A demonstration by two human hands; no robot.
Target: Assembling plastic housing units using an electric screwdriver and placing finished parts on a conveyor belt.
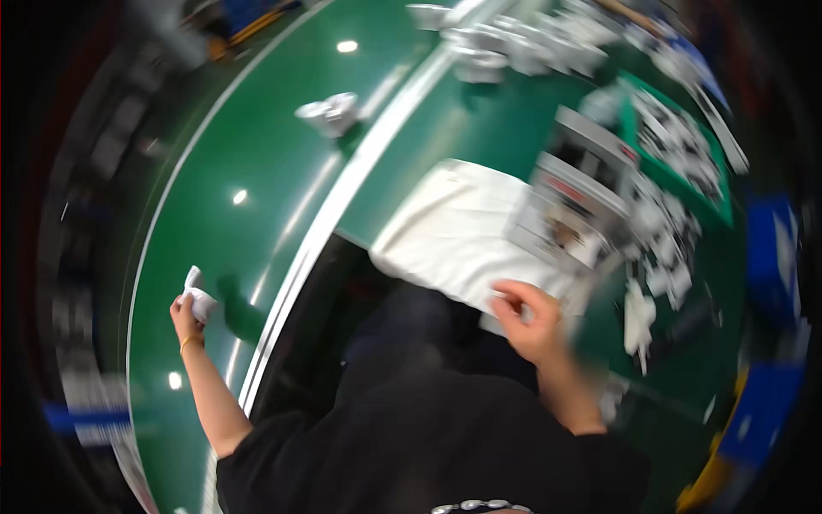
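My left hand (pixel 185 313) reaches out over the green conveyor belt (pixel 257 171) and grips a small white part (pixel 199 297) just above the belt surface. My right hand (pixel 531 319) rests at the near edge of a white cloth (pixel 454 231) on the green workbench, fingers curled; whether it holds anything is blurred. A grey box-like fixture (pixel 569 206) stands just beyond the right hand.
Another white part (pixel 330 113) lies further up the belt. Several white and grey parts (pixel 514 47) crowd the far bench end. A green tray (pixel 681 141) of small white pieces sits at right, with loose white parts (pixel 651 291) and blue bins (pixel 766 257) nearby.
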